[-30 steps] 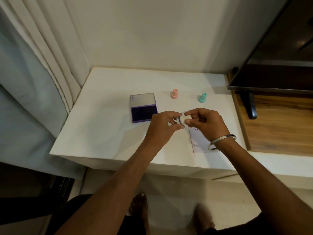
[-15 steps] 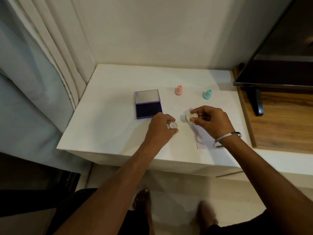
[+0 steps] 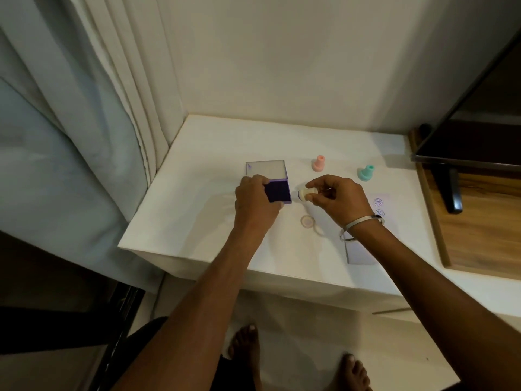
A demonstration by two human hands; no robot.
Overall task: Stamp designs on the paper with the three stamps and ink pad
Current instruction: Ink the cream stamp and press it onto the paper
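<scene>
My left hand [image 3: 255,203] grips the left and front sides of the open purple ink pad [image 3: 279,191], whose clear lid [image 3: 266,168] stands up behind it. A cream stamp [image 3: 304,194] is pinched sideways in my right hand [image 3: 337,200], its face turned toward the pad, just right of it. The stamp's clear round cap [image 3: 307,221] lies on the table in front. A pink stamp [image 3: 318,163] and a teal stamp [image 3: 366,173] stand upright farther back. The pale paper [image 3: 379,204], with two round prints, lies under my right wrist.
The white table [image 3: 197,210] meets a wall at the back and a curtain [image 3: 118,88] at the left. A dark TV screen [image 3: 479,131] on a stand [image 3: 451,190] rests on a wooden surface [image 3: 485,221] to the right. My bare feet show below the table's front edge.
My left hand has put the clear cap down on the table and moved left onto the ink pad. My right hand has carried the cream stamp left toward the pad.
</scene>
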